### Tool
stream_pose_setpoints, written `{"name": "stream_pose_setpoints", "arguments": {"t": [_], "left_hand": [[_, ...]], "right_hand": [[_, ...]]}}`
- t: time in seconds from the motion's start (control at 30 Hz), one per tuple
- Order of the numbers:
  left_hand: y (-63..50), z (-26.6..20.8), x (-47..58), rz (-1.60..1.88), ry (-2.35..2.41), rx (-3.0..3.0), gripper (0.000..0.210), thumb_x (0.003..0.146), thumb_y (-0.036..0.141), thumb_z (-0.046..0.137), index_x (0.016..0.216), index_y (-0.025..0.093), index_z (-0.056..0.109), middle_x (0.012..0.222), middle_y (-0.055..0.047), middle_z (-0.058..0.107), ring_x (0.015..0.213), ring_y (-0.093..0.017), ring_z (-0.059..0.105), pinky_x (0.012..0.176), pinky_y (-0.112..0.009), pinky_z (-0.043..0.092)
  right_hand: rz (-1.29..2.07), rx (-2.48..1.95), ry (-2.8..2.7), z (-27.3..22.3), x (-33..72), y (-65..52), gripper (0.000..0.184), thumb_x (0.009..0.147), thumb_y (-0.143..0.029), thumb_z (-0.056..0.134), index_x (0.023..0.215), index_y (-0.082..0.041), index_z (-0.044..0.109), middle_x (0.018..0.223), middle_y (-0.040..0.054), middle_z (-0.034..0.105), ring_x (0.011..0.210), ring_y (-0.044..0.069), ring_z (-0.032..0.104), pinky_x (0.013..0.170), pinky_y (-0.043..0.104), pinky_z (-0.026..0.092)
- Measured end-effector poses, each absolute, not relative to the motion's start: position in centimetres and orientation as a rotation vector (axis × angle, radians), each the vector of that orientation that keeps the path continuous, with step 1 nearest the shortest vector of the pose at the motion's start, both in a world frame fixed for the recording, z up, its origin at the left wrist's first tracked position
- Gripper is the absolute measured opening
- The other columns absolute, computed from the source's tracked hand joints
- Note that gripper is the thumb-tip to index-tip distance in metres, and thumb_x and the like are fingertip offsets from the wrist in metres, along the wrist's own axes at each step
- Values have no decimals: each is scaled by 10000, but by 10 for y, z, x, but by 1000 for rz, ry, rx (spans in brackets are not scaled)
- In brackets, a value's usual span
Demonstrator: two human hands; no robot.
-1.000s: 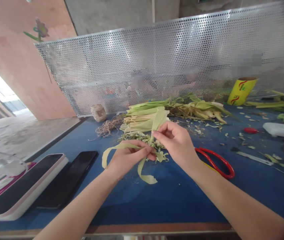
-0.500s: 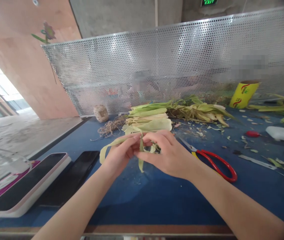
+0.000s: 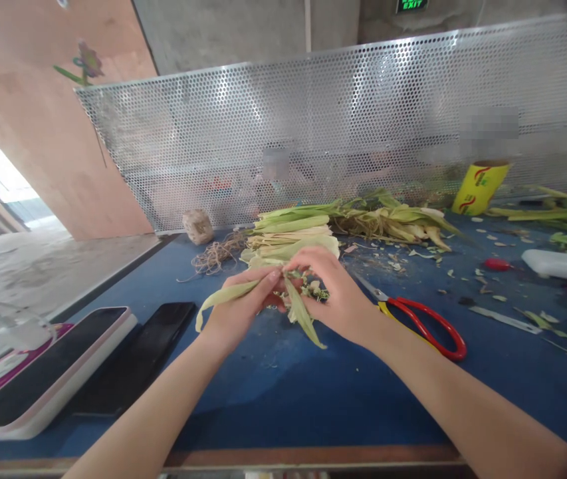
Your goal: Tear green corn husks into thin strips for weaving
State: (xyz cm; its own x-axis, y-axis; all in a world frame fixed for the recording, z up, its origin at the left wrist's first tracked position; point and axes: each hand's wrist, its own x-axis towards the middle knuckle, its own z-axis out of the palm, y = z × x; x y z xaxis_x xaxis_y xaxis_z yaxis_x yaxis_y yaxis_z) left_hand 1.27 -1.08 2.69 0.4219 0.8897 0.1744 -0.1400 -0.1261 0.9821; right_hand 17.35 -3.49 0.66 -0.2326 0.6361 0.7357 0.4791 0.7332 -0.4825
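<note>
Pale green corn husk strips (image 3: pixel 306 316) are pinched between my two hands above the blue tabletop. My left hand (image 3: pixel 246 303) has its thumb pressed on the husk, and one strip curls out over its back to the left. Thumb and fingertips of my right hand (image 3: pixel 338 296) close on the husk from the other side. A strip hangs down to the right between the hands. Small leafy bits show behind the right fingers; I cannot make out what they belong to. Just beyond lies a stack of flat corn husks (image 3: pixel 293 233).
Red-handled scissors (image 3: pixel 427 326) lie right of my hands, near a blade (image 3: pixel 505 319). Twine (image 3: pixel 221 253) and a twine roll (image 3: pixel 197 226) sit left. Two phone-like devices, one a black phone (image 3: pixel 138 359), lie at left. Behind stand a yellow tube (image 3: pixel 481 188) and a perforated metal screen (image 3: pixel 313 120).
The hanging husk strip has swung from straight down to slanting right. My right fingers have shifted up, and the leafy bits behind them show more. The view has turned slightly.
</note>
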Motion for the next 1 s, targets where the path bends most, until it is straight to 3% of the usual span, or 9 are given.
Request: {"name": "stream_pose_setpoints", "arguments": {"t": [0.1, 0.3, 0.43, 0.57, 0.67, 0.77, 0.9, 1.0], "left_hand": [[-12, 27, 13, 1017, 755, 1446, 199, 712, 254, 638, 869, 142, 687, 781, -65, 688, 654, -168, 607, 571, -284, 497], [-12, 29, 13, 1027, 756, 1453, 106, 685, 239, 664, 703, 135, 675, 721, -35, 653, 615, -125, 575, 542, -240, 486], [-11, 29, 13, 1060, 726, 1377, 87, 642, 208, 699, 669, 138, 654, 709, -33, 661, 611, -121, 579, 497, -212, 455], [-12, 32, 13, 1061, 791, 1419, 108, 627, 230, 703, 623, 139, 647, 595, -17, 643, 516, -103, 540, 464, -209, 416], [-12, 34, 12, 1073, 946, 1552, 118, 620, 251, 705, 642, 141, 670, 576, -8, 630, 463, -82, 493, 462, -209, 398], [-9, 33, 10, 1075, 1004, 1597, 120, 618, 258, 701, 659, 147, 682, 675, -22, 656, 474, -83, 492, 480, -217, 411], [-5, 28, 9, 1032, 909, 1565, 91, 623, 236, 685, 636, 146, 679, 704, -25, 654, 502, -84, 497, 485, -212, 425], [-7, 28, 11, 955, 946, 1595, 103, 621, 204, 676, 709, 158, 698, 622, -2, 631, 474, -81, 501, 487, -208, 437]], "right_hand": [[229, -895, -1781, 3, 170, -34, 306, 745, -210, 574, 1013, -235, 429, 979, 48, 484, 896, 171, 498, 758, 320, 447], [188, -817, -1713, 11, 169, -37, 25, 771, -217, 570, 790, -224, 555, 900, 31, 488, 841, 152, 509, 759, 317, 437], [585, -804, -1638, 13, 170, -34, 77, 763, -276, 579, 752, -203, 559, 952, 34, 519, 868, 149, 542, 780, 313, 442], [970, -765, -1651, 13, 172, -33, 117, 802, -330, 518, 798, -214, 505, 902, 18, 533, 724, 124, 564, 631, 264, 465], [800, -891, -1738, 14, 174, -36, 107, 804, -326, 515, 824, -222, 516, 842, 6, 491, 647, 105, 510, 598, 251, 443], [560, -953, -1804, 13, 173, -37, 55, 795, -264, 529, 818, -218, 547, 838, 11, 479, 717, 120, 493, 666, 259, 430], [599, -953, -1789, 9, 170, -35, 62, 786, -218, 522, 846, -211, 539, 844, 17, 505, 778, 135, 518, 689, 263, 429], [703, -1006, -1695, 9, 171, -32, 98, 762, -251, 545, 840, -200, 513, 727, -11, 496, 657, 115, 506, 581, 231, 413]]}}
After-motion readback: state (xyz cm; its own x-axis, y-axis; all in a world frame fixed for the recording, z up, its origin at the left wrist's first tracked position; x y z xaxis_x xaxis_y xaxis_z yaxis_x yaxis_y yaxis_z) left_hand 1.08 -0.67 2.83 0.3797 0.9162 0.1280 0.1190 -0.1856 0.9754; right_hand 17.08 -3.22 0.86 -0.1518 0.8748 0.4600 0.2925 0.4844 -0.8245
